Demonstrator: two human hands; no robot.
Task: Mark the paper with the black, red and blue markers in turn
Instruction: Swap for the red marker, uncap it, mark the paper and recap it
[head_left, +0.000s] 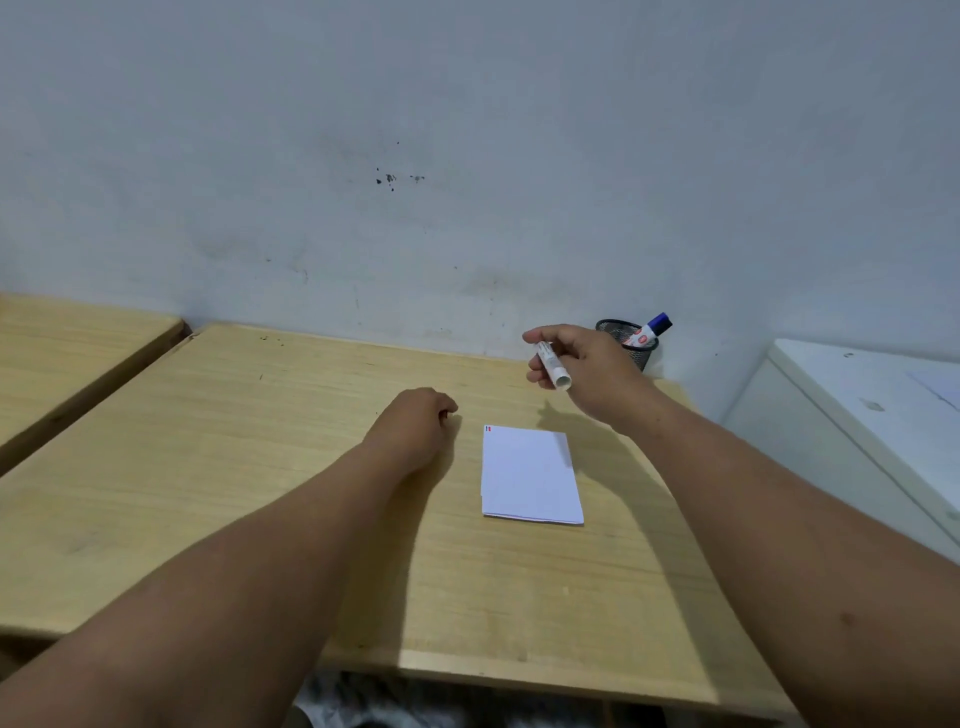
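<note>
A folded white paper (530, 475) lies on the wooden table (260, 467), with small red and blue marks at its top left corner. My right hand (587, 371) is raised above and behind the paper, gripping a white-barrelled marker (553, 366); its cap end is hidden in my fingers, so its colour cannot be told. My left hand (415, 423) rests on the table just left of the paper, fingers curled closed; whether it holds anything is hidden. A blue-capped marker (652, 330) stands in a black mesh cup (631, 343) at the back right.
A grey wall rises right behind the table. A second wooden table (62, 353) stands at the left with a gap between. A white cabinet (857, 415) stands to the right of the table.
</note>
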